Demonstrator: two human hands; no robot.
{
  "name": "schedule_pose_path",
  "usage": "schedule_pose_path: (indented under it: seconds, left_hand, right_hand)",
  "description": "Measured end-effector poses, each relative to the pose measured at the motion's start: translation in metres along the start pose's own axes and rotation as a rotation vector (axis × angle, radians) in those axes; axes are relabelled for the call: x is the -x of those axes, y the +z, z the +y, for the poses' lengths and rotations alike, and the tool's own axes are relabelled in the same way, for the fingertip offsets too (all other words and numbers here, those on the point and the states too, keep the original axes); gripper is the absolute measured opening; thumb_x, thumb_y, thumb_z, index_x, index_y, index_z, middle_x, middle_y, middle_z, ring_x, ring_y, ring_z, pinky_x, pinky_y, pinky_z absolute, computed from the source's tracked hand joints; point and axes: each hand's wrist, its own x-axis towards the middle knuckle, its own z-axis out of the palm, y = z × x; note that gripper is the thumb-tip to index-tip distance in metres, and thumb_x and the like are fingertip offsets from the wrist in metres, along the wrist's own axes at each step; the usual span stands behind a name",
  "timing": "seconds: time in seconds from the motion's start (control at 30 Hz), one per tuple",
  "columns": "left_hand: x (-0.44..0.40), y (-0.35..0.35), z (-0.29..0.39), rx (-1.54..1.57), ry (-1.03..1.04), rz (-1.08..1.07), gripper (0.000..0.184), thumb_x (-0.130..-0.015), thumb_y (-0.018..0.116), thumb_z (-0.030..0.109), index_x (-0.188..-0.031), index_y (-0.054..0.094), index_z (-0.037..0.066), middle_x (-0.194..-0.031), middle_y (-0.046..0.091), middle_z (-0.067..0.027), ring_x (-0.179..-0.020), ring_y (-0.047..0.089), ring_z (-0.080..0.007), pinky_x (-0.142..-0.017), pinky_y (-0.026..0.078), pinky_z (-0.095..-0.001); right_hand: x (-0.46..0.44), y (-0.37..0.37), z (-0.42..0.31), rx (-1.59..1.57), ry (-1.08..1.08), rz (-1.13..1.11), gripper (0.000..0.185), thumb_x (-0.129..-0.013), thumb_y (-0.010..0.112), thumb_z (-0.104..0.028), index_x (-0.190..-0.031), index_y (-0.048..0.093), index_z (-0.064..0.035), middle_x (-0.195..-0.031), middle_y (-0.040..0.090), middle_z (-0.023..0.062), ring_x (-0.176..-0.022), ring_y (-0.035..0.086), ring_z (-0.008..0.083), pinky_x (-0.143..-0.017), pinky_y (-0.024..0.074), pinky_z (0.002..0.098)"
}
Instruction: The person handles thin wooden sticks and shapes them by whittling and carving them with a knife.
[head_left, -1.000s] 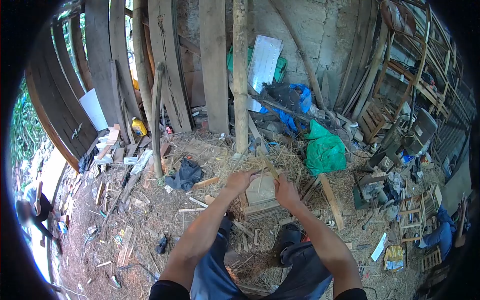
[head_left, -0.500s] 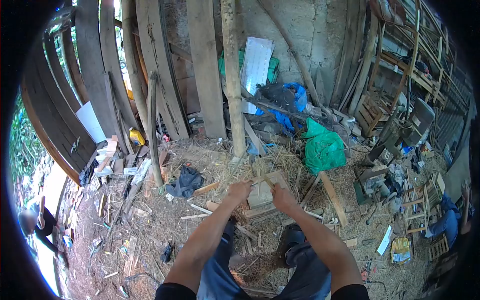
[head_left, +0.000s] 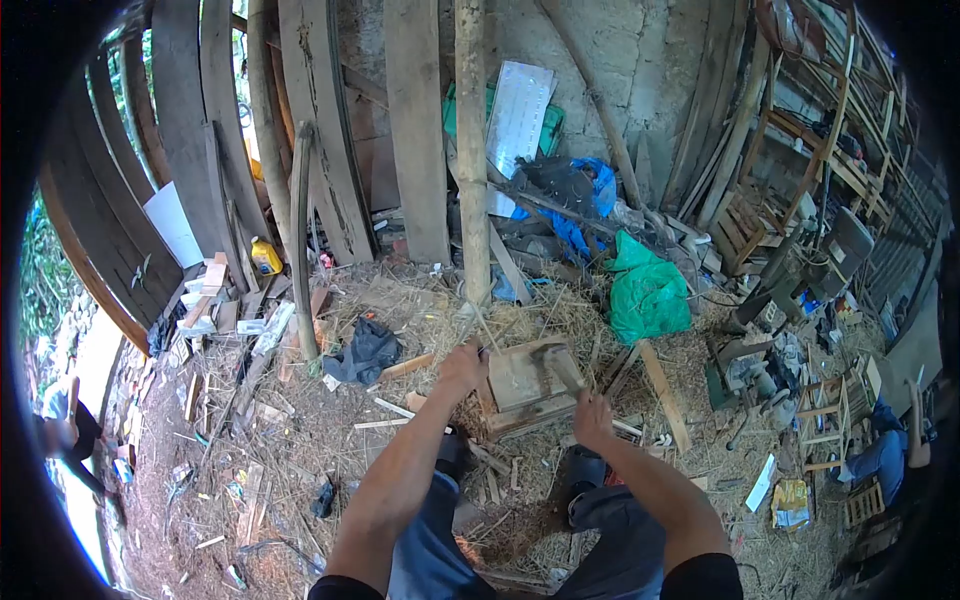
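Fingers closed, my right hand (head_left: 594, 418) grips the handle of a hammer-like tool (head_left: 565, 368), whose head is over the right part of a low wooden block (head_left: 520, 382) on the ground. My left hand (head_left: 463, 368) is at the block's upper left edge, its fingers closed around the lower end of a thin stick (head_left: 483, 328) that points up and away. The block has a flat, pale top and stands between and beyond my feet.
Beyond the block rises a wooden post (head_left: 472, 160). A green sack (head_left: 648, 290) lies right, a black plastic bag (head_left: 364, 352) left. Wood scraps and straw litter the ground. A person (head_left: 70, 435) is at the far left, another (head_left: 885, 450) at the far right.
My hands have moved apart. The right hand has gone right and down with the tool, and the left has shifted left and slightly up. More of the block's top shows.
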Motion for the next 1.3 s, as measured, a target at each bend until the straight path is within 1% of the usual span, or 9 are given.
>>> schedule_pose_path:
  seconds: [0.13,0.27,0.53,0.6,0.67,0.8,0.9,1.2,1.3]
  left_hand:
    - [-0.001,-0.005,0.014,0.175,0.035,0.042,0.032,-0.084,0.056,0.035,-0.101,0.062,0.009,-0.089,0.064,-0.0205,-0.09,0.062,-0.0363,-0.079,0.049,-0.0455]
    - [-0.008,-0.004,0.028,0.706,-0.044,-0.038,0.022,-0.088,0.057,0.021,-0.097,0.063,0.003,-0.079,0.063,-0.007,-0.064,0.057,-0.0163,-0.061,0.046,-0.0306]
    - [0.002,0.006,0.069,1.359,-0.292,-0.205,0.032,-0.085,0.065,0.029,-0.101,0.066,0.001,-0.081,0.064,-0.0077,-0.071,0.055,-0.0129,-0.063,0.044,-0.0273]
    - [0.018,-0.016,0.09,1.221,-0.217,-0.15,0.027,-0.084,0.066,0.023,-0.1,0.066,0.001,-0.083,0.066,-0.0121,-0.07,0.059,-0.0158,-0.062,0.046,-0.0294]
    - [0.037,-0.038,0.103,0.583,0.154,0.039,0.023,-0.082,0.065,0.019,-0.093,0.066,0.0,-0.081,0.066,-0.0168,-0.071,0.063,-0.0219,-0.062,0.047,-0.0334]
    - [0.042,-0.06,0.106,0.095,0.422,0.612,0.027,-0.079,0.062,0.02,-0.103,0.064,0.008,-0.087,0.066,-0.0177,-0.086,0.064,-0.031,-0.074,0.05,-0.0395]
    - [0.012,-0.009,0.065,0.109,0.093,0.164,0.027,-0.077,0.063,0.016,-0.102,0.062,0.008,-0.085,0.066,-0.0165,-0.083,0.065,-0.0307,-0.072,0.05,-0.0406]
    - [0.012,-0.07,0.055,0.5,0.179,-0.046,0.017,-0.081,0.06,0.017,-0.089,0.065,0.003,-0.08,0.065,-0.0189,-0.077,0.064,-0.0353,-0.072,0.05,-0.0428]
    - [0.024,-0.052,0.055,0.033,0.31,-0.129,0.024,-0.083,0.057,0.021,-0.092,0.064,0.0,-0.082,0.064,-0.023,-0.079,0.064,-0.0358,-0.072,0.05,-0.0407]
  right_hand:
    - [-0.014,0.018,0.0,-0.074,-0.019,-0.209,0.057,-0.089,0.047,-0.017,-0.136,0.024,0.004,-0.134,0.026,0.0323,-0.118,0.04,0.0415,-0.085,0.045,0.0462]
    - [-0.027,-0.024,-0.03,0.089,-0.109,0.059,0.049,-0.09,0.045,-0.017,-0.131,0.03,0.0053,-0.124,0.042,0.0293,-0.111,0.048,0.04,-0.085,0.0436,0.0495]
    - [-0.027,-0.107,-0.102,-1.514,-0.095,-0.203,0.034,-0.087,0.055,-0.026,-0.108,0.05,0.0011,-0.084,0.06,0.01,-0.067,0.058,0.0197,-0.064,0.0495,0.0401]
    - [-0.035,-0.112,-0.095,-1.403,-0.05,-0.126,0.034,-0.088,0.055,-0.024,-0.108,0.05,0.0021,-0.086,0.062,0.016,-0.07,0.061,0.027,-0.067,0.0492,0.0425]
    - [-0.03,-0.126,-0.088,-0.615,-0.055,0.289,0.034,-0.089,0.053,-0.025,-0.108,0.049,0.0025,-0.085,0.062,0.0229,-0.076,0.062,0.0376,-0.068,0.048,0.0467]
    - [-0.028,-0.139,-0.071,-0.57,-0.087,0.227,0.032,-0.088,0.052,-0.024,-0.105,0.05,0.0025,-0.083,0.061,0.0275,-0.082,0.06,0.0442,-0.069,0.0466,0.0505]
    - [-0.032,-0.135,-0.067,-0.633,-0.165,0.184,0.029,-0.089,0.049,-0.025,-0.101,0.051,0.0008,-0.079,0.062,0.0259,-0.082,0.061,0.0432,-0.068,0.0473,0.0519]
    - [-0.021,-0.139,-0.074,-0.144,-0.303,0.344,0.032,-0.092,0.046,-0.027,-0.098,0.05,0.0036,-0.075,0.062,0.0208,-0.07,0.062,0.0387,-0.061,0.0509,0.0455]
    - [-0.035,-0.125,-0.071,0.057,-0.419,0.409,0.031,-0.094,0.044,-0.028,-0.099,0.05,0.0018,-0.074,0.062,0.019,-0.067,0.063,0.0329,-0.058,0.0514,0.0406]
